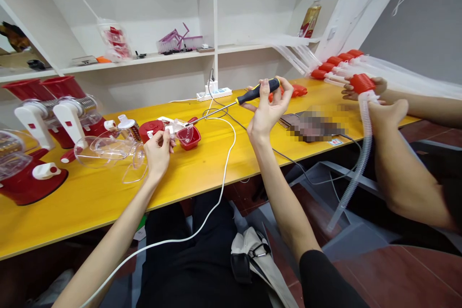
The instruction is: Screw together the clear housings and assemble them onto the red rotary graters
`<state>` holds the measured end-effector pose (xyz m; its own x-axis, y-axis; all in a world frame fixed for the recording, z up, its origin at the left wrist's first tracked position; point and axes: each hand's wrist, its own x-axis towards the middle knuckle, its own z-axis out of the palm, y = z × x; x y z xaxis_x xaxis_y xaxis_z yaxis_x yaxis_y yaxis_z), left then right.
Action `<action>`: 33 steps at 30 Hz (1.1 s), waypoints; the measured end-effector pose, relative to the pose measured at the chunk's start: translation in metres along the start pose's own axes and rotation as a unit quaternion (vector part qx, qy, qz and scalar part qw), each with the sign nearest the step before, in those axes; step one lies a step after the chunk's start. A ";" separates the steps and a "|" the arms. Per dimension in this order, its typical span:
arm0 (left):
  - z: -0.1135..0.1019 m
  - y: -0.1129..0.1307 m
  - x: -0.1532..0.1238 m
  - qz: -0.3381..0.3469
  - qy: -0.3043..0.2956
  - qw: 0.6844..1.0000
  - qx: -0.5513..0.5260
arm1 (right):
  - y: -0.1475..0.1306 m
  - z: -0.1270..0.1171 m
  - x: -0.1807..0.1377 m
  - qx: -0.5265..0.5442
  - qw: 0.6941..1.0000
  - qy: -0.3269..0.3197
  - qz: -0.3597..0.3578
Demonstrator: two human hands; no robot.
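My right hand (269, 106) is closed around the dark blue and yellow handle of a screwdriver (258, 91). Its long shaft slants down to the left, and the tip is at a clear plastic part (180, 127). That part is pinched in the fingers of my left hand (158, 151), close above the yellow table; a small white piece shows at the fingertips. Just behind sits a red round piece (150, 130). A small red tray (190, 139) lies beneath and to the right of the clear part.
Red and white hand-crank graters (68, 110) and clear plastic pieces (111, 149) stand left. A white cable (226, 168) crosses the table edge toward my lap. On the right, a co-worker's hands hold a red piece with a corrugated clear hose (364, 139). Phones (288, 120) lie nearby.
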<state>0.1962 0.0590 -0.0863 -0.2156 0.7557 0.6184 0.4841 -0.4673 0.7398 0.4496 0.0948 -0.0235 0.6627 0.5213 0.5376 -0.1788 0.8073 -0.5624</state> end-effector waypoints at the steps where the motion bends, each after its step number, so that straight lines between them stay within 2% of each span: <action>1: -0.001 0.003 -0.002 0.001 -0.001 1.000 -0.008 | 0.001 0.000 0.000 0.004 1.000 0.003 0.005; 4: -0.006 0.014 -0.010 0.006 -0.007 1.000 -0.025 | 0.005 -0.002 0.002 0.019 0.999 0.009 0.025; 8: -0.023 0.034 -0.023 0.053 -0.026 0.998 -0.029 | 0.009 -0.007 0.004 0.060 0.995 0.007 0.082; 13: -0.061 0.058 -0.025 0.121 -0.015 0.992 0.021 | 0.010 -0.006 0.001 0.068 0.991 0.011 0.112; 15: -0.078 0.064 -0.019 0.162 0.003 0.984 0.076 | 0.008 -0.003 -0.003 0.068 0.991 0.010 0.112; 17: -0.091 0.066 -0.013 0.234 0.005 0.956 0.177 | 0.006 -0.002 -0.005 0.068 0.992 0.014 0.106; 19: -0.097 0.065 -0.007 0.324 -0.045 0.898 0.293 | 0.005 -0.001 -0.006 0.066 0.993 0.022 0.096; 21: -0.093 0.063 -0.007 0.396 -0.137 0.827 0.376 | 0.004 -0.001 -0.005 0.063 0.994 0.029 0.088; 23: -0.078 0.060 -0.011 0.439 -0.233 0.758 0.422 | 0.003 -0.002 -0.003 0.060 0.994 0.035 0.081; 25: -0.058 0.058 -0.019 0.454 -0.311 0.697 0.460 | 0.001 -0.003 -0.001 0.060 0.995 0.041 0.074; 27: -0.037 0.058 -0.028 0.445 -0.377 0.650 0.486 | -0.001 -0.003 0.001 0.064 0.995 0.047 0.068; 29: -0.017 0.057 -0.034 0.440 -0.404 0.636 0.488 | -0.002 -0.004 0.003 0.069 0.994 0.051 0.065; 33: 0.013 0.057 -0.036 0.441 -0.416 0.634 0.481 | -0.002 -0.004 0.007 0.074 0.994 0.060 0.060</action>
<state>0.2426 0.0114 -0.0695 0.8260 0.5629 0.0300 0.4849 -0.6824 -0.5470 0.4573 0.0956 -0.0210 0.7102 0.5866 0.3891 -0.3610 0.7781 -0.5141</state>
